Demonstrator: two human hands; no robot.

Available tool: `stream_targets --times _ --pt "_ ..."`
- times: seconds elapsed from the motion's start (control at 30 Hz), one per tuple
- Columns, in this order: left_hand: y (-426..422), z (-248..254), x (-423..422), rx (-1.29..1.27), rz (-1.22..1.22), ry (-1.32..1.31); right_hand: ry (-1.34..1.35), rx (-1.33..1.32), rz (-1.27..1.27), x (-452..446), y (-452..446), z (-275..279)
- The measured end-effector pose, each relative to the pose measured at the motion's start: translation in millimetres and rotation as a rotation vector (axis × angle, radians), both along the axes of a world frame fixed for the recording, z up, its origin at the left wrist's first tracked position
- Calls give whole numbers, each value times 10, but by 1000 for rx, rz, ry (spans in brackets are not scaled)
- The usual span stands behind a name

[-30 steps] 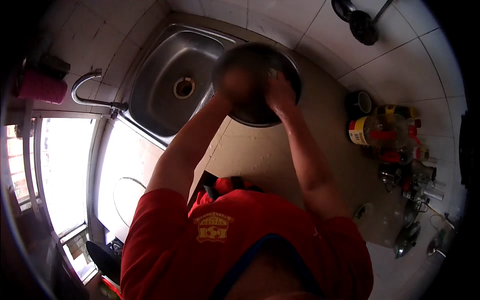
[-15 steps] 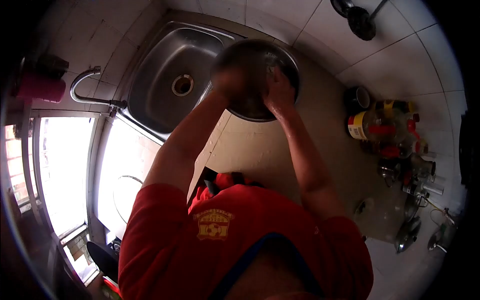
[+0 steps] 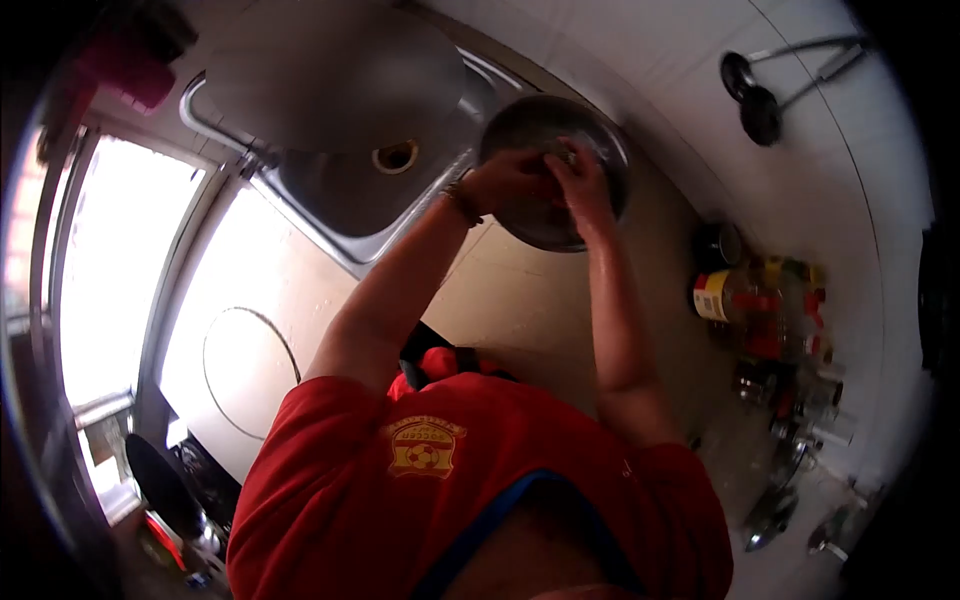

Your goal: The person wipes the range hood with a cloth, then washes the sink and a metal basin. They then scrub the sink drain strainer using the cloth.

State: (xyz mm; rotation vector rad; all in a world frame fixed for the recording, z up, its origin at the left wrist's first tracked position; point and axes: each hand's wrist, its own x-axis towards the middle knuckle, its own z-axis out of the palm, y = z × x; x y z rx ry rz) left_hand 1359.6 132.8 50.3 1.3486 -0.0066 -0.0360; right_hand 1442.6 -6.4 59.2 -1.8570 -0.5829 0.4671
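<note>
A round dark metal bowl (image 3: 545, 225) stands on the counter at the right edge of the steel sink. Over its inside, my left hand (image 3: 508, 180) reaches in from the left, a bracelet at the wrist, its fingertips close to the other hand. My right hand (image 3: 583, 190) is bent over the bowl with its fingers drawn together around something small and pale that I cannot make out. The left fingers are dark and blurred, so their grip cannot be read.
The sink (image 3: 350, 200) with a drain and a curved tap (image 3: 190, 105) lies left, partly behind a blurred grey round shape (image 3: 335, 70). Bottles (image 3: 765, 310) and a dark cup (image 3: 718, 245) line the right wall. Ladles (image 3: 760, 115) hang above.
The view has turned and shifted, so the bowl sits further right. My hands have come closer together over the bowl. A blurred grey round shape now covers the sink's upper part.
</note>
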Motion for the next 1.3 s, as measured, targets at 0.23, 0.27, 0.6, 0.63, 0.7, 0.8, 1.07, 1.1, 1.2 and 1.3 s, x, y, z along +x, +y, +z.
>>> stream_targets --times 0.23,0.27,0.6,0.63,0.7,0.8,1.07,1.1,1.2,1.3 --pt "102 -226 -260 888 820 -78 -488 -350 192 -92 299 -423" --pt "128 -176 -334 889 831 -71 -305 -392 198 -112 335 -450" --pt "211 -156 -778 826 646 82 -753 -652 248 68 355 -652" --pt "181 -173 -825 820 637 89 -865 -673 234 56 299 -709" --pt "180 -187 -850 781 464 178 -751 -588 245 179 270 -830" --pt "198 -226 -917 758 431 185 -532 -407 196 74 290 -191" --pt "439 -72 -927 770 523 118 -509 -335 -146 82 264 147" --pt "498 -23 -914 720 532 168 -185 -183 -149 38 296 307" --pt "613 48 -814 532 634 -14 858 460 167 63 376 331" --pt "658 337 -782 393 584 -86 934 588 151 -396 719 488"
